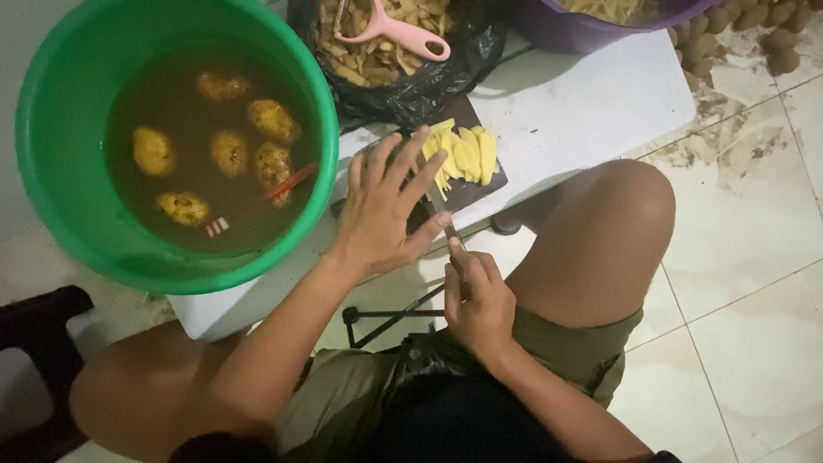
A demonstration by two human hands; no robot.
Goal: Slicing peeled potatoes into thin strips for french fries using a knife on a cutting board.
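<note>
My left hand lies flat with fingers spread on a dark cutting board, its fingertips touching a pile of yellow potato slices and strips. Just below it, my right hand grips the handle of a knife. The thin blade points up toward the slices and passes under my left fingers, so most of it is hidden.
A green bucket of brown water with several peeled potatoes stands at the left on a low white table. Behind are a black bag of peelings with a pink peeler and a purple basin. My bare knee is right of the board.
</note>
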